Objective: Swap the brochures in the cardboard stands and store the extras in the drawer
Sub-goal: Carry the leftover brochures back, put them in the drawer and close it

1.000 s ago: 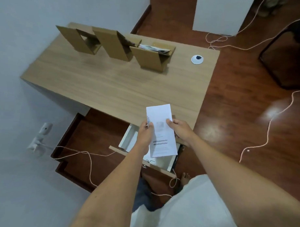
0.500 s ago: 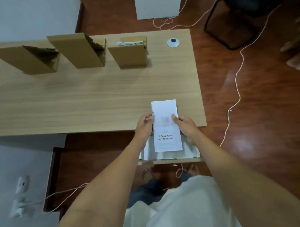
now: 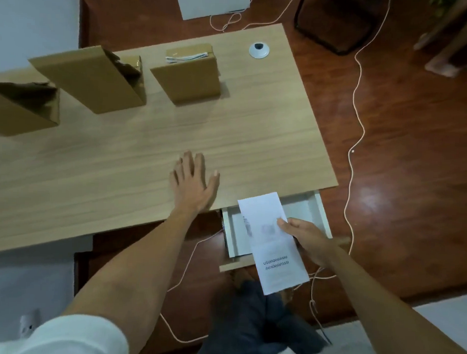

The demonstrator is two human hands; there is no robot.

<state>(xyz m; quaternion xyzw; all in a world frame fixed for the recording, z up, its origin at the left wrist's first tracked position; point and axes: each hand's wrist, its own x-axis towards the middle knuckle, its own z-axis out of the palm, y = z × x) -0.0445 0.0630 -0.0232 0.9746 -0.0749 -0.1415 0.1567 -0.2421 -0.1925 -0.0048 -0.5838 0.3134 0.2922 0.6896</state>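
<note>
Three cardboard stands line the back of the wooden desk (image 3: 122, 157): a left stand (image 3: 23, 111), a middle stand (image 3: 90, 79), and a right stand (image 3: 188, 78) with brochures (image 3: 187, 56) showing at its top. My right hand (image 3: 304, 239) grips a white brochure (image 3: 273, 241) by its right edge, above the open white drawer (image 3: 320, 211) under the desk's right end. My left hand (image 3: 192, 180) hovers flat over the desk's front part, fingers spread, holding nothing. The insides of the left and middle stands look dark; I cannot tell their contents.
A white cable grommet (image 3: 259, 49) sits at the desk's back right. Thin cords (image 3: 354, 122) trail over the red-brown floor. A black chair frame (image 3: 335, 24) and a white cabinet (image 3: 212, 2) stand beyond the desk. A wall socket (image 3: 27, 326) is low left.
My left hand let go of the brochure and moved out over the desk, open. My right hand carried the brochure right and nearer, over the open drawer. The view shifted.
</note>
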